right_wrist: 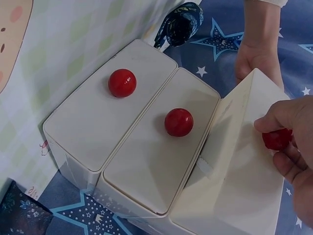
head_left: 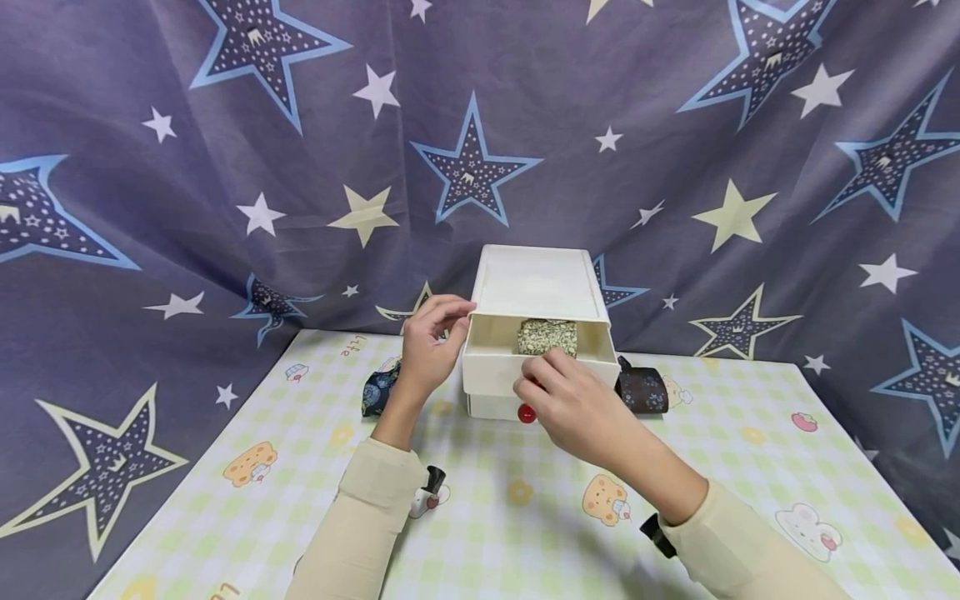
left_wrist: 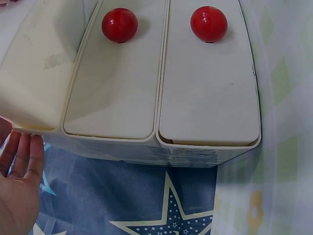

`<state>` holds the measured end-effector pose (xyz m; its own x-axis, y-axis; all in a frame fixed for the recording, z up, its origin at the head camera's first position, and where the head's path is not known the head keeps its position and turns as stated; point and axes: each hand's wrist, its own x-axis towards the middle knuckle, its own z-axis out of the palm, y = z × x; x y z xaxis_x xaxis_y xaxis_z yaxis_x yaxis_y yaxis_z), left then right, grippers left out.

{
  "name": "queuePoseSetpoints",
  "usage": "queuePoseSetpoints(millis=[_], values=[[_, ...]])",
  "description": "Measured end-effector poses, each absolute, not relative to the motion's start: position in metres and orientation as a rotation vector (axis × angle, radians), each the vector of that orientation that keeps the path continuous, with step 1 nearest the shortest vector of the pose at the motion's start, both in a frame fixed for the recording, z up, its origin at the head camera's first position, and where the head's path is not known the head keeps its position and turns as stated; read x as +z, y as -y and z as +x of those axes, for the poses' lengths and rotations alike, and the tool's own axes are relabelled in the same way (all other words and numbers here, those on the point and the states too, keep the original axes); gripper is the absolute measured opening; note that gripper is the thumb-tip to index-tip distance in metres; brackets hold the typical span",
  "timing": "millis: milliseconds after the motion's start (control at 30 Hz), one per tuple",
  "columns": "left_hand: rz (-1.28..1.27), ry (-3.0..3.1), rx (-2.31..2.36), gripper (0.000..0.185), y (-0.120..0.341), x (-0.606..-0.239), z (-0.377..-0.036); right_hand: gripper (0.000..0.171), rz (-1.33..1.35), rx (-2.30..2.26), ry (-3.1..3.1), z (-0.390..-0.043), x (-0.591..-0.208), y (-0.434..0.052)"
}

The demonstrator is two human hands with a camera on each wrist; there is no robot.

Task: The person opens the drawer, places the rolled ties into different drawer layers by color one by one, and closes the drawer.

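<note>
A white drawer cabinet point(head_left: 540, 279) stands on the table, its top drawer point(head_left: 491, 373) pulled out. Inside that drawer lies a cream-and-dark speckled bundle point(head_left: 547, 337), partly hidden by the drawer front. My right hand point(head_left: 573, 408) is at the drawer front; in the right wrist view its thumb and fingers pinch the round red knob point(right_wrist: 277, 139). On the cabinet's left upper edge rests my left hand point(head_left: 435, 342), its fingertips touching the side. The left wrist view shows those fingers point(left_wrist: 35, 159) nearly straight against the cabinet. Two lower drawers with red knobs are shut.
A dark blue patterned roll point(head_left: 378, 392) lies left of the cabinet, and a dark brown patterned one point(head_left: 643, 392) lies to its right. A checked cloth point(head_left: 300, 500) covers the table. Behind hangs a star-print curtain point(head_left: 540, 192).
</note>
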<state>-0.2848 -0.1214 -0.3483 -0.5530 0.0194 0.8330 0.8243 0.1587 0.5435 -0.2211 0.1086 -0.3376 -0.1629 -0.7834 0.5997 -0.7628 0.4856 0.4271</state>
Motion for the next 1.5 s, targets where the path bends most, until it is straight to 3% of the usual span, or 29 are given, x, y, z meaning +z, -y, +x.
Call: queuePoseSetpoints(millis=[533,1033,1500], values=[[-0.816,1.726,-1.494,0.019,0.129,-0.371,-0.312,0.022,1.272,-0.027,1.953,-0.228,-0.336,-0.108],[-0.806,1.735,-1.477,0.019,0.123,-0.348,-0.286,0.022,1.282,-0.049,1.945,-0.235,-0.336,-0.108],[-0.804,1.746,-1.471,0.018,0.124,-0.350,-0.286,0.020,1.290,-0.014,1.962,-0.240,-0.335,-0.107]])
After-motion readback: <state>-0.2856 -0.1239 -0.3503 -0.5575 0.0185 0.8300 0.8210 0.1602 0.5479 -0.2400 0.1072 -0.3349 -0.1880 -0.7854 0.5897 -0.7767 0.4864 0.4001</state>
